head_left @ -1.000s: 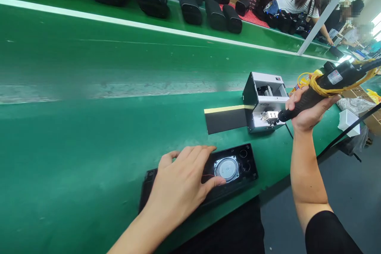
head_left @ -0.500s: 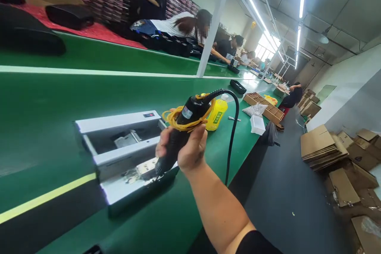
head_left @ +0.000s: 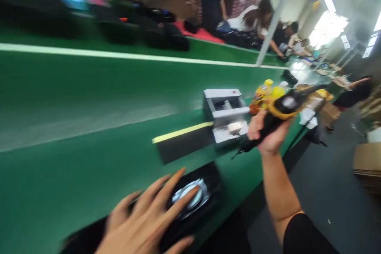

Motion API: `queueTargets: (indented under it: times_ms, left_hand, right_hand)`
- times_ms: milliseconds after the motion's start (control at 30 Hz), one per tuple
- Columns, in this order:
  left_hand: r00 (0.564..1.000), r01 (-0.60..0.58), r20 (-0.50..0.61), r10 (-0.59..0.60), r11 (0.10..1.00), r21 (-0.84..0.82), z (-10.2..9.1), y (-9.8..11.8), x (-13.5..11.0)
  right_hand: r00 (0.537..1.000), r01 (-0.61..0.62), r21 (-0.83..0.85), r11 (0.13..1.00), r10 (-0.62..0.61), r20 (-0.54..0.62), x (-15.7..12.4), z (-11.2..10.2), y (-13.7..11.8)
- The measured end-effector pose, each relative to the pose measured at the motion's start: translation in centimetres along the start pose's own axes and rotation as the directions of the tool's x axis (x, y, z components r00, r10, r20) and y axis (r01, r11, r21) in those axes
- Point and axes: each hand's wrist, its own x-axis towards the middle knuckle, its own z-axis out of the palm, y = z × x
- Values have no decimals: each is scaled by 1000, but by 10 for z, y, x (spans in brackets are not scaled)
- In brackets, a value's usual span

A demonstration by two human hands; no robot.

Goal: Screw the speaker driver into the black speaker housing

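The picture is blurred by motion. My right hand (head_left: 266, 135) grips a black electric screwdriver (head_left: 275, 119) wrapped with a yellow cord. Its tip points down and left, just clear of the grey screw feeder box (head_left: 226, 113) on the green bench. My left hand (head_left: 145, 218) lies flat with fingers spread on a black speaker housing (head_left: 205, 202) at the near edge. A round silver speaker driver (head_left: 190, 194) shows beside my fingertips.
A black pad with a yellow stripe (head_left: 181, 143) lies left of the feeder. A yellow bottle (head_left: 264, 89) stands behind it. Black speakers (head_left: 154, 27) line the far side beyond a white line. Other people (head_left: 253, 20) work further along the bench. Cardboard lies on the floor at right.
The view has swung back left and down, bringing my left hand and the speaker housing into sight. The screwdriver tip has come away from the feeder toward the housing.
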Motion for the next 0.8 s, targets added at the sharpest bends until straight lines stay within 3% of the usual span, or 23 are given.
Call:
queueTargets:
  times_ms: [67,200,367,800]
  left_hand:
    - [987,102,125,-105,994,28,-13,10,-13]
    - [952,143,262,-158,987,73,-21,22,-4]
    - [954,136,262,-145,989,50,-22,26,1]
    - [954,156,257,-153,988,9,-22,28,0]
  right_hand:
    - [991,94,24,995,-96,97,-11,4,-13]
    - [972,43,150,988,-76,222,-32,10,-25]
    - [946,-91,133,987,44,322,-60,22,-23]
    - [917,-135,-18,991,132,377,-79,21,9]
